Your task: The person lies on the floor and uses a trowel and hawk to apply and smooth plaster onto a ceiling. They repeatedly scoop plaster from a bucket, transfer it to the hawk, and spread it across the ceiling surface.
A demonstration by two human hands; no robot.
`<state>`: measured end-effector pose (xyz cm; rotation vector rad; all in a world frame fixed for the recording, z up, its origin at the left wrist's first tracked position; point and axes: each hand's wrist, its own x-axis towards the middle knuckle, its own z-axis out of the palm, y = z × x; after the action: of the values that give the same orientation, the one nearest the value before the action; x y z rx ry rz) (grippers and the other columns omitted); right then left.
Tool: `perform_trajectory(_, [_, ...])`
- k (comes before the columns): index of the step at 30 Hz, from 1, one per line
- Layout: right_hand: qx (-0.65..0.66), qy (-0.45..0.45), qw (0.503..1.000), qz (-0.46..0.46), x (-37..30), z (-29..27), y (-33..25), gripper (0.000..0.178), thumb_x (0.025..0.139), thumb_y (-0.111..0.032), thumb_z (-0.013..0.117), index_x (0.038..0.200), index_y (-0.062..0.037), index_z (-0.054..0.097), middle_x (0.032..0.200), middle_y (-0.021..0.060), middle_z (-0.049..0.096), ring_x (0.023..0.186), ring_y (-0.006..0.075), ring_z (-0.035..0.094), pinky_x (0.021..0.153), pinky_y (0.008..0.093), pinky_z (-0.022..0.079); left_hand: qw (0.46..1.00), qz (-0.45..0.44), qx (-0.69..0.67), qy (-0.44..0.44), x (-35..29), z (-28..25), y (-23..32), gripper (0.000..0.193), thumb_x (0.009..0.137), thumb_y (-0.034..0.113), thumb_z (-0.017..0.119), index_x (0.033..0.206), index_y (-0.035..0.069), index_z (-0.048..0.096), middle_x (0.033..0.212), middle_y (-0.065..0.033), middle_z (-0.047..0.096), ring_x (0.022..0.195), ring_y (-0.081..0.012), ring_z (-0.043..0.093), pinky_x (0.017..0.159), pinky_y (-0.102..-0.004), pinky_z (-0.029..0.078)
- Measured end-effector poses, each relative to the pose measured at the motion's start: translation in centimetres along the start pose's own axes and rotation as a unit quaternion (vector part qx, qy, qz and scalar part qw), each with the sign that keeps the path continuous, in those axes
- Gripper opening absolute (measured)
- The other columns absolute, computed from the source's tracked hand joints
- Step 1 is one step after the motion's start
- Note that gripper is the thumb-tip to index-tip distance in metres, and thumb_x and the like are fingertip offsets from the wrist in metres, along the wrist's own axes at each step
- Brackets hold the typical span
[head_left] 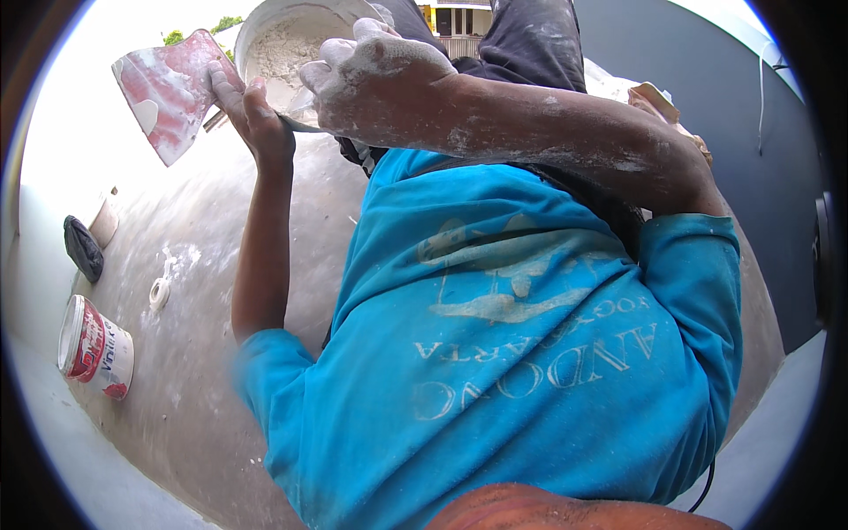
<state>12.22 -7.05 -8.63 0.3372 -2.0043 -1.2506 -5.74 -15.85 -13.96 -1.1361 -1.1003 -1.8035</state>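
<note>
My left hand (252,110) grips the edge of a bent red plastic sheet (159,93), smeared with white paste, fingers over it and thumb beside. My right hand (375,84), coated in white paste, is closed, its arm reaching across from the right. From under that fist a thin dark blade of a scraper (302,126) sticks out toward my left hand; its handle is hidden. Right behind both hands, a white bucket (243,37) tilts with its mouth toward me. Pale, crumbly-looking plaster (287,55) lies inside it.
On the left, a white-and-red paint bucket (97,349) stands on the grey floor (199,380), near a roll of tape (159,293). A black cloth-like thing (84,249) leans by another pail (104,223). Dark grey wall (707,97) rises at right, with a torn paper bag (658,102) before it.
</note>
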Motion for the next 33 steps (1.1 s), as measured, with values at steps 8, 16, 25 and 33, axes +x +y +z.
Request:
perform_trajectory(8, [0.045,0.045,0.997,0.044,-0.4,-1.0,3.6,0.014,0.077,-0.020,0.063,0.076,-0.0090,0.071,0.079,0.0066,0.064,0.074,0.0187,0.062,0.063,0.0374,0.051,0.999,-0.018,-0.030,0.008,0.3,0.8,1.6,0.076,0.083,0.018,0.044,0.141,-0.018,0.011,0.149,-0.0269,0.014,0.141,-0.0318,0.016,0.114,-0.0382,0.015])
perform_trajectory(16, [0.016,0.033,0.997,0.071,-0.5,-0.1,4.1,0.014,0.077,-0.019,0.062,0.070,-0.0097,0.070,0.078,0.0056,0.063,0.073,0.0177,0.061,0.062,0.0359,0.047,0.999,0.022,0.031,-0.010,0.4,0.2,0.0,0.076,0.084,0.019,0.046,0.141,-0.018,0.011,0.149,-0.0285,0.012,0.141,-0.0329,0.015,0.115,-0.0389,0.014])
perform_trajectory(25, [0.081,0.016,0.994,0.065,-1.8,1.1,5.4,0.010,0.074,-0.018,0.062,0.070,-0.0128,0.070,0.081,0.0049,0.063,0.078,0.0181,0.062,0.062,0.0359,0.048,0.999,0.036,0.016,-0.001,0.4,0.1,-0.4,0.078,0.082,0.019,0.046,0.142,-0.017,0.011,0.149,-0.0281,0.014,0.141,-0.0323,0.015,0.114,-0.0380,0.014])
perform_trajectory(33, [0.005,0.158,0.986,0.046,1.3,9.2,11.5,0.010,0.072,-0.021,0.062,0.064,-0.0160,0.064,0.057,0.0014,0.057,0.049,0.0185,0.057,0.047,0.0374,0.043,0.998,0.040,0.041,-0.010,0.2,0.0,-0.1,0.079,0.081,0.020,0.045,0.142,-0.016,0.010,0.149,-0.0276,0.013,0.141,-0.0313,0.015,0.114,-0.0373,0.015])
